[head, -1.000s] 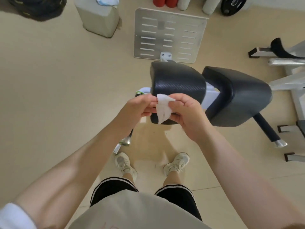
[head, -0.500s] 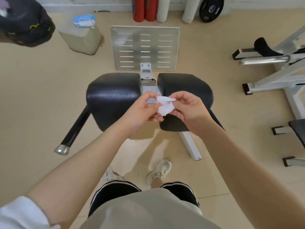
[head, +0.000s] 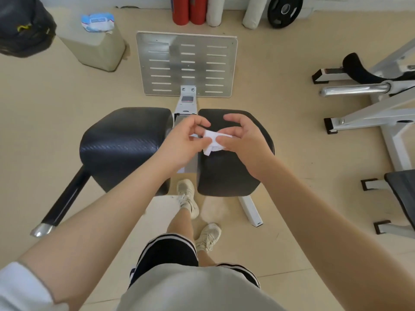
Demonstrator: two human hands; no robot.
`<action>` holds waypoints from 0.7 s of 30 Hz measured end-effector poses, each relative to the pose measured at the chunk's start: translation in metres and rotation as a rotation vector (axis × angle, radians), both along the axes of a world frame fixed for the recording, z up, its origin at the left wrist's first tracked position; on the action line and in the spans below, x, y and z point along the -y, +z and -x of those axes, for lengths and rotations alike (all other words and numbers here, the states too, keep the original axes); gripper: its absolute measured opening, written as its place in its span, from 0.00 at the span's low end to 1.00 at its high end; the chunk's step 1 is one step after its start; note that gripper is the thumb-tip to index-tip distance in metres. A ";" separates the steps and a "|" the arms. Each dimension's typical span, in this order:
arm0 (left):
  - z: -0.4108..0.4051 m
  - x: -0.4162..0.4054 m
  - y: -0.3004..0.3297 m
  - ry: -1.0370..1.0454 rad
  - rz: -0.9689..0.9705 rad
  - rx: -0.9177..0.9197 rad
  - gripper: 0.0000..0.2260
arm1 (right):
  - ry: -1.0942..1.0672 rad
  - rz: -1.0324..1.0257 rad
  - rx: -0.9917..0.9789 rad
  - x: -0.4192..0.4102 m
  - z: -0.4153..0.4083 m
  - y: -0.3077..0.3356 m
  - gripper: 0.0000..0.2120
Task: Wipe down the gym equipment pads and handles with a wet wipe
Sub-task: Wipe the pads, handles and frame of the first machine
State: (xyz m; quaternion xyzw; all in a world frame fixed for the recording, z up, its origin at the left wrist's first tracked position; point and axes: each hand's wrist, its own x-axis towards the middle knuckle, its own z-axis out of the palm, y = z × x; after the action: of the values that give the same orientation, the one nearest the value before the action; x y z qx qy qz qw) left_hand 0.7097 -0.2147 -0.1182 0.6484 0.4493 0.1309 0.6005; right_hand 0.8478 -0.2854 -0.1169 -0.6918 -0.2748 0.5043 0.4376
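Both hands work one small wet wipe (head: 213, 142), held in the air over the pads. Your left hand (head: 184, 142) pinches its left end between thumb and forefinger, fingers curled in. Your right hand (head: 242, 142) pins the other end under thumb and middle fingers, with the forefinger lifted free and arched above.

The wipe is bunched, one corner hanging down. It sits just above the inner edge of the right pad (head: 226, 176), clear of the surface as far as can be told.

Judgement: the step is unfolding. Spread it flat before it touches, or you only drag a wad. Then lay it under a flat palm on the right pad, long overlapping strokes, edges included. The left pad (head: 121, 142) and the bar handle (head: 60, 207) lie outward of that, looking untouched.
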 end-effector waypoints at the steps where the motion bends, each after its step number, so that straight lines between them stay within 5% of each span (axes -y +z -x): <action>1: -0.007 -0.012 -0.003 0.006 -0.014 -0.004 0.11 | -0.002 0.003 -0.020 -0.010 -0.005 -0.003 0.14; 6: -0.043 -0.074 -0.032 -0.044 -0.017 -0.069 0.11 | 0.129 0.020 0.206 -0.070 -0.033 -0.029 0.04; 13: -0.067 -0.139 -0.103 0.012 0.255 -0.297 0.16 | 0.195 0.244 0.384 -0.152 -0.080 -0.109 0.09; 15: -0.065 -0.141 -0.120 -0.080 0.328 -0.383 0.09 | 0.210 0.293 0.376 -0.162 -0.081 -0.130 0.08; 19: -0.065 -0.135 -0.131 -0.078 0.492 -0.347 0.03 | 0.540 0.301 0.542 -0.176 -0.064 -0.152 0.11; 21: -0.064 -0.135 -0.135 -0.028 0.577 -0.284 0.10 | 0.671 0.351 0.697 -0.183 -0.066 -0.159 0.13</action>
State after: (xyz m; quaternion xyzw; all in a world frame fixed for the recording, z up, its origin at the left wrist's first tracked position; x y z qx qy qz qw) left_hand 0.7732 -0.0801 -0.2528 0.4693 0.5381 -0.1020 0.6927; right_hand 0.9140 -0.1027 -0.2758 -0.7557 -0.5223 0.3950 0.0114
